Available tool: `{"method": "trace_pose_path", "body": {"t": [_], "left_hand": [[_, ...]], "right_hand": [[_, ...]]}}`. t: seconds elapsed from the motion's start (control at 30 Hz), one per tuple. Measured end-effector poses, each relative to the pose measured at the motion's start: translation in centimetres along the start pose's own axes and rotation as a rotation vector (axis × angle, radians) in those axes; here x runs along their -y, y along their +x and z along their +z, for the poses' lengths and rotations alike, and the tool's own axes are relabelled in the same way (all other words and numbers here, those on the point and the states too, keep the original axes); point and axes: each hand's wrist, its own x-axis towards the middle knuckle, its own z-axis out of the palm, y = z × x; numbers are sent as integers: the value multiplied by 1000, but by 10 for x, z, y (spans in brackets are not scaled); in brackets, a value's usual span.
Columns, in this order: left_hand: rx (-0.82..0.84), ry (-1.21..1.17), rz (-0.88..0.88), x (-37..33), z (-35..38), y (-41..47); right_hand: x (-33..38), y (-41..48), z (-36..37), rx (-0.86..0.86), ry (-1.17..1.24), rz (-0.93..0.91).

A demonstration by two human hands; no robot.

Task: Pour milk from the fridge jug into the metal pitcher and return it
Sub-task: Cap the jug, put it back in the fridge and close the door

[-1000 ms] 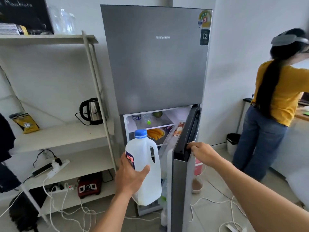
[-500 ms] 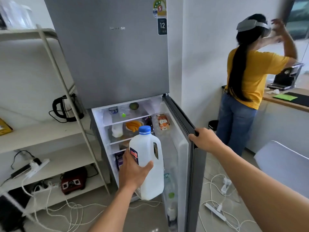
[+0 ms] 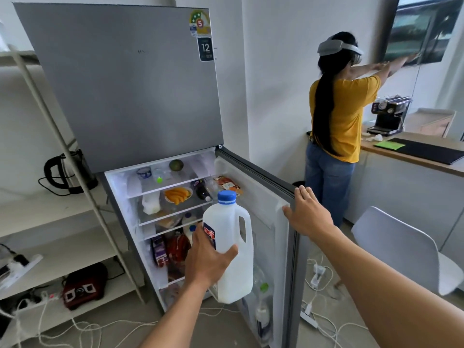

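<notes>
Nearest the camera, the left hand point(image 3: 208, 259) is wrapped around the body of the milk jug point(image 3: 232, 247), thumb across the front below the handle, holding it upright with its blue cap on, just in front of the open fridge compartment. The right hand point(image 3: 307, 212) lies with fingers spread over the top edge of the lower fridge door point(image 3: 278, 222). In the last second that door has swung from barely ajar to wide open, so the shelves and door racks are now exposed. Judging by this, the jug is on its way back in, and the return step is nearly done; the door rack beside the jug's base looks the likely slot, though bottles already stand there. Behind the jug, the shelves point(image 3: 170, 197) hold a plate of fruit, bottles and cartons. Farther off, a second person point(image 3: 344, 116) in a yellow shirt reaches up at the surface point(image 3: 401, 156). No metal pitcher is in view.
</notes>
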Motion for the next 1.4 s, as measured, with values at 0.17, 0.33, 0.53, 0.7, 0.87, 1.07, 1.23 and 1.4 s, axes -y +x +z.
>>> {"method": "trace_pose_path", "body": {"t": [0.17, 0.33, 0.53, 0.7, 0.87, 1.07, 1.23, 1.4], "left_hand": [[16, -26, 0, -5, 4, 0], [8, -8, -6, 1, 2, 3], [-2, -51, 7, 11, -1, 10], [-50, -108, -41, 31, -3, 23], [-35, -138, -84, 66, -2, 48], [170, -117, -109, 144, 17, 100], [327, -247, -175, 193, 37, 127], [489, -382, -299, 250, 69, 167]], "right_hand": [[-6, 3, -4, 26, -23, -25], [5, -4, 1, -136, 14, -30], [54, -10, 11, 11, 363, -310], [99, -8, 34, 246, 447, -352], [122, 14, 60, 380, 471, -363], [141, 41, 120, 497, 340, -303], [146, 62, 193, 595, 297, -236], [146, 94, 265, 679, 173, -99]]}}
